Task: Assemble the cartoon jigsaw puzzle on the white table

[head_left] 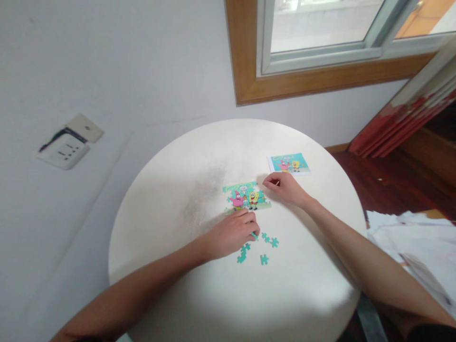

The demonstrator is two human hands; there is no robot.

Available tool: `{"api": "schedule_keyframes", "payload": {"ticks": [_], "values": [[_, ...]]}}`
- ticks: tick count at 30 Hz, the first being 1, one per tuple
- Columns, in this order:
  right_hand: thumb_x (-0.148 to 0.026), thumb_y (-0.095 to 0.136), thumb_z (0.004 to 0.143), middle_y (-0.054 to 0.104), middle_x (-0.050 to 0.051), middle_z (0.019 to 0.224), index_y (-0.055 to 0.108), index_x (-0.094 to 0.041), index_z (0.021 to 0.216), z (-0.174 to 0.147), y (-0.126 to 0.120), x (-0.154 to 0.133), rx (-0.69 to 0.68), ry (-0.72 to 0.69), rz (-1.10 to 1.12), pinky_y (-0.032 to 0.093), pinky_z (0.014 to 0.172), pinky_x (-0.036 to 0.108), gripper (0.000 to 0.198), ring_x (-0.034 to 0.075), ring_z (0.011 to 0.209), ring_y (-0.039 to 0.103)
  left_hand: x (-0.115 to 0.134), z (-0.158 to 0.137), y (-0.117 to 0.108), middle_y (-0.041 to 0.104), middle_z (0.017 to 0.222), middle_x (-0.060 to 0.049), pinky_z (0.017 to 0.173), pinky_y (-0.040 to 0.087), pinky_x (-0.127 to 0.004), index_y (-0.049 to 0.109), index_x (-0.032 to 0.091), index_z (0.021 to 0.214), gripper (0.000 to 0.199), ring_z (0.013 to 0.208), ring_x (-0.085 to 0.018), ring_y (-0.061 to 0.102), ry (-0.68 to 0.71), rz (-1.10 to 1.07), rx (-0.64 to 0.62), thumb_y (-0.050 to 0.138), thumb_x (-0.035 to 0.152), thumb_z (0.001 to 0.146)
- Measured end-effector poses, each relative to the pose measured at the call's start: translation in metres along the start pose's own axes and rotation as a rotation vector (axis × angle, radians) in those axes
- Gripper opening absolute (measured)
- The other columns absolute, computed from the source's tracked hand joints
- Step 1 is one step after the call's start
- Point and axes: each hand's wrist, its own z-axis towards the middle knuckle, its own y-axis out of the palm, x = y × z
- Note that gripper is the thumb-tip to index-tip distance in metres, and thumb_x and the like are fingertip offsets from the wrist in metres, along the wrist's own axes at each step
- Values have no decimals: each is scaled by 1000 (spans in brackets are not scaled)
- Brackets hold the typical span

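Note:
A partly assembled jigsaw puzzle (245,195) with cartoon figures on a teal ground lies mid-table, its upper and side edges ragged. Just below it, my left hand (235,233) is closed, thumb and fingers pinching a teal puzzle piece (254,236). My right hand (285,187) rests by the puzzle's upper right corner with its fingers curled together; whatever they may hold is hidden. Several loose teal pieces lie nearer to me, among them one piece (264,260) on its own and a cluster (242,255) beneath my left hand.
A reference picture card (290,163) with the same cartoon lies beyond my right hand on the round white table (160,199). Wall and window stand behind. Papers (409,247) are piled low on the right, and a red curtain (388,128) hangs at the far right.

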Motion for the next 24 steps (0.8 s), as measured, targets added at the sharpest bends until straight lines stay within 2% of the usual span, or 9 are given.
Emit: {"api": "schedule_keyframes", "payload": {"ticks": [6, 13, 16, 19, 24], "values": [[-27, 55, 84, 68, 4, 72, 69, -15, 76, 1, 1, 0, -1, 17, 0, 40, 60, 27, 20, 13, 62, 53, 0, -3, 3, 61, 99, -2, 87, 36, -31, 61, 19, 92, 4, 97, -19, 51, 36, 22, 3, 65, 18, 90], [-28, 54, 84, 68, 4, 72, 69, -15, 77, -1, 1, -1, -6, 23, 8, 40, 61, 27, 21, 13, 62, 54, 0, 0, -2, 63, 93, -3, 85, 39, -30, 62, 18, 92, 4, 92, -18, 56, 61, -33, -25, 58, 19, 94], [-28, 54, 84, 69, 4, 73, 69, -15, 77, -1, 1, -2, -10, 24, 10, 41, 61, 28, 21, 14, 62, 55, 0, 1, -4, 65, 97, -4, 87, 40, -30, 65, 19, 100, 11, 93, -18, 58, 36, -120, -11, 54, 19, 96], [-27, 54, 84, 68, 4, 72, 70, -15, 77, 0, 1, -2, -11, 15, 6, 40, 61, 28, 21, 14, 62, 54, 0, 1, -7, 65, 95, -4, 84, 43, -28, 68, 19, 98, 18, 90, -16, 59, -4, -247, 18, 51, 20, 97], [-26, 54, 84, 67, 3, 69, 69, -16, 76, -1, 2, -3, -17, 16, 0, 40, 61, 27, 19, 13, 61, 52, 2, 0, -9, 67, 90, -5, 78, 44, -26, 71, 17, 96, 16, 84, -15, 61, -9, -358, 59, 55, 19, 94]]}}
